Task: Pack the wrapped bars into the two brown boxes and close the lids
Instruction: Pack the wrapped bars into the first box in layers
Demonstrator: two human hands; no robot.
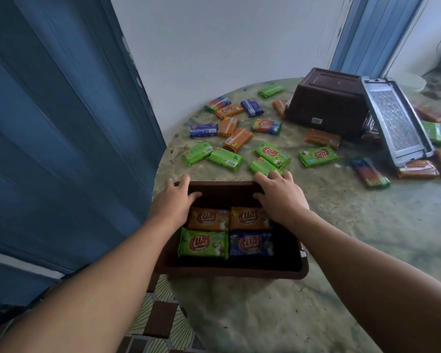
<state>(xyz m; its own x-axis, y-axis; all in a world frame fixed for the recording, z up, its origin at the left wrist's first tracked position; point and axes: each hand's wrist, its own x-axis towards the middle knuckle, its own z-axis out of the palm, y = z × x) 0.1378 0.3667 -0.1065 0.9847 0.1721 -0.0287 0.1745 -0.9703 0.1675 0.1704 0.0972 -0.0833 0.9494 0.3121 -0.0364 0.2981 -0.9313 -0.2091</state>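
Note:
An open brown box (229, 272) stands at the near left edge of the round table. Inside lie two orange bars (209, 219), a green bar (203, 243) and a blue bar (251, 244). My left hand (175, 200) grips the box's far left corner, thumb inside. My right hand (281, 193) grips the far right corner, fingers curled over the rim. A second brown box (326, 101) lies tipped over at the back right, its grey patterned lid (396, 121) hanging open. Several loose green, orange and blue bars (237, 138) are scattered behind the near box.
The table (341, 225) has a mottled green-grey top. More orange and green bars (418, 171) lie to the right of the tipped box. A blue door (61, 123) stands to the left, a white wall behind. Patterned floor tiles (161, 319) show below the table edge.

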